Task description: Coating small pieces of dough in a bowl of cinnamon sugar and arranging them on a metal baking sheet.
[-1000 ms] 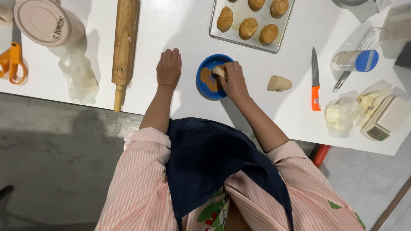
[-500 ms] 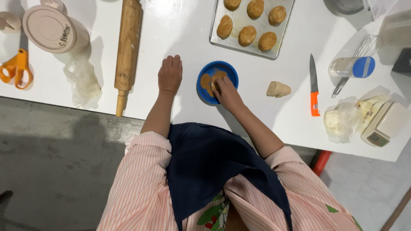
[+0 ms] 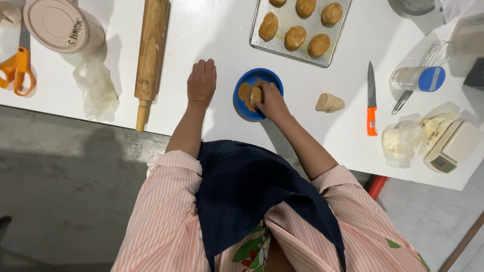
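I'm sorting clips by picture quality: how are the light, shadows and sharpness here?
Head view: bright overhead light washes out the white table near the top; soft shadows fall beside the rolling pin and under the right hand at the blue bowl; the left hand and baking tray look sharp, without visible motion blur.

Right hand (image 3: 272, 100) in blue bowl (image 3: 241, 107), fingers closed on dough piece (image 3: 256, 94) over brown powder. Left hand (image 3: 201, 81) flat on white tabletop (image 3: 212, 30), just left of bowl. Rolling pin (image 3: 150, 55) farther left. Baking tray (image 3: 282, 50) with coated pieces at far side. Plain dough lump (image 3: 329, 103) right of bowl, orange-handled knife (image 3: 371, 100) beyond it.
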